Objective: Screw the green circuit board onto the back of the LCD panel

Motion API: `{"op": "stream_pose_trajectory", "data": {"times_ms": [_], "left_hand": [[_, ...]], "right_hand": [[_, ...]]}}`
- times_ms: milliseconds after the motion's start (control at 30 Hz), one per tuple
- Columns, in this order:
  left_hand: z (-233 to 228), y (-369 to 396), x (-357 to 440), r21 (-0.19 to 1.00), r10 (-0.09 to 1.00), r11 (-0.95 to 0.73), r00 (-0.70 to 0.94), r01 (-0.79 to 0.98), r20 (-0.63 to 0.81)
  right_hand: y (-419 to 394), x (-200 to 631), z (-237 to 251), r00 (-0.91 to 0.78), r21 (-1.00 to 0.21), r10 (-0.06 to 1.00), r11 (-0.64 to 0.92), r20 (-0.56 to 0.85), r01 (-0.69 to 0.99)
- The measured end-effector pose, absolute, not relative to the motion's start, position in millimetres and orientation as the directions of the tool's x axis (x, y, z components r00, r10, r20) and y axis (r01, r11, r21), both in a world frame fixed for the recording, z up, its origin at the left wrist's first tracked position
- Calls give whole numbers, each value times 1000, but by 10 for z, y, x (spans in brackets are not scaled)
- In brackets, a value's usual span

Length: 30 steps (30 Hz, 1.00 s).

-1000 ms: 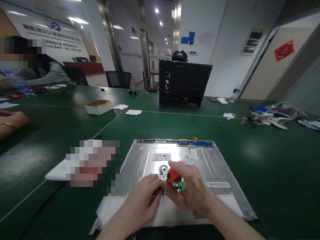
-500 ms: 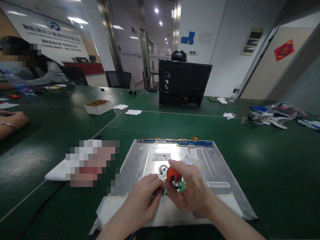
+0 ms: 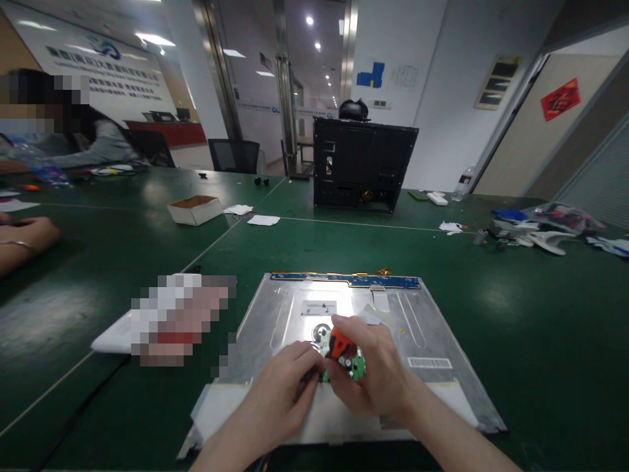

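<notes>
Circuit board (image 3: 350, 362), low centre of frame: light, stiff, fragile, probably. Your right hand (image 3: 373, 373) clamps its edges; your left hand (image 3: 285, 393) pinches alongside. Avoid the orange part (image 3: 339, 345).

My right hand (image 3: 373, 380) covers most of the small green board (image 3: 352, 365), so I cannot tell its outline or what the orange part (image 3: 340, 346) is. What my left hand (image 3: 280, 403) pinches beside it is too dark to make out. Left of that hand, a white object (image 3: 114, 335) is mostly blurred out, and both my forearms are cut off by the bottom edge.
</notes>
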<state>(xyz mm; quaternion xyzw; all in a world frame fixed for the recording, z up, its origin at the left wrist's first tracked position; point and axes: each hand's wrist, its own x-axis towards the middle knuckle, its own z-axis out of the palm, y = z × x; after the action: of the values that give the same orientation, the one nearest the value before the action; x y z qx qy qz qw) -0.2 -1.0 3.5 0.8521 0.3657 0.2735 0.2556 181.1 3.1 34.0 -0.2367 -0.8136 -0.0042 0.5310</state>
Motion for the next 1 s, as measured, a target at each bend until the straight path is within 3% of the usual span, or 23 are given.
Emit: {"op": "stream_pose_trajectory", "data": {"times_ms": [667,1000], "left_hand": [[7,-11,0,633,770,-597,574,492,279],[74,-15,21,625,770,-600,573,499,281]], "right_hand": [[30,1809,309,-308,-250,417,852,855,461],[25,1823,339,-344,-282,423,876,838,391]]}}
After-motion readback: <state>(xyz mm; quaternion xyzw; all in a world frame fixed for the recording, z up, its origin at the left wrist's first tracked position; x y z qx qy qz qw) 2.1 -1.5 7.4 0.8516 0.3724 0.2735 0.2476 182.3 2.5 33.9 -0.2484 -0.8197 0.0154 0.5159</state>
